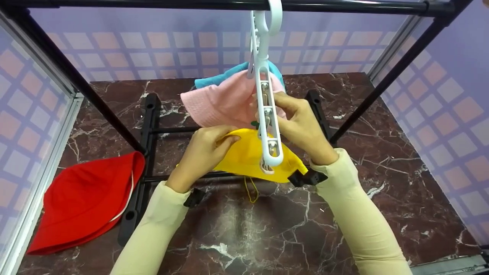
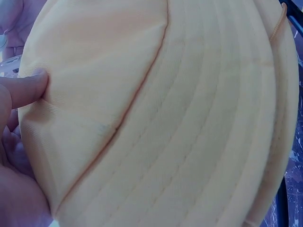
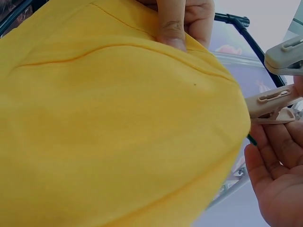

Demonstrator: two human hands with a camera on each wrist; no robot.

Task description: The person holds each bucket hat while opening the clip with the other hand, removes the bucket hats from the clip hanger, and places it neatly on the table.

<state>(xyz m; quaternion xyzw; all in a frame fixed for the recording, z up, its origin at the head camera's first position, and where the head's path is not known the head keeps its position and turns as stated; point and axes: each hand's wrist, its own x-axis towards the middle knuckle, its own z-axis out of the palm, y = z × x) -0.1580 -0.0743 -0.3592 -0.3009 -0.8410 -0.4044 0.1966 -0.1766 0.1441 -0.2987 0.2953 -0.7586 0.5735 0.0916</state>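
One bright-yellow cloth hat (image 1: 244, 152) with a stitched brim is in your left hand (image 1: 208, 147), thumb and fingers pinching its crown, at the near part of a white plastic clip hanger (image 1: 267, 108). Your right hand (image 1: 300, 122) pinches a beige plastic clothespin (image 3: 259, 108) at the hat's edge; whether it bites the cloth is hard to tell. Just beyond are a pink cloth hat (image 1: 225, 99) and a sky-blue cloth hat (image 1: 225, 78). Left of the black tubular rack (image 1: 153, 4), you have a red cloth hat (image 1: 89, 194) on the dark marbled worktop (image 1: 259, 236).
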